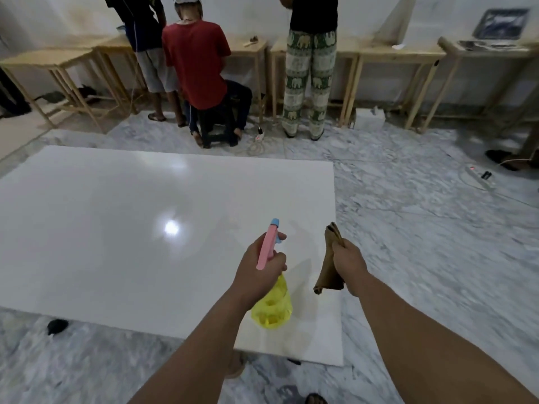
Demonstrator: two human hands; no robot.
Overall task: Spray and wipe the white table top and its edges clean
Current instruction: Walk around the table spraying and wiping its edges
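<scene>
The white table top (pixel 122 228) fills the left and middle of the view, glossy, with a bright light reflection on it. My left hand (pixel 259 269) grips a spray bottle (pixel 274 307) with a yellow body and a pink and blue head, held above the table's near right part, nozzle pointing away from me. My right hand (pixel 348 263) grips a bunched brown cloth (pixel 328 266) above the table's right edge. Neither the bottle nor the cloth touches the surface.
Marble floor (pixel 423 243) surrounds the table. Three people (pixel 198 62) stand or sit at wooden tables (pixel 402 56) along the far wall. A power strip (pixel 481 177) and cables lie on the floor at right. A dark object (pixel 57 326) lies by the table's near left edge.
</scene>
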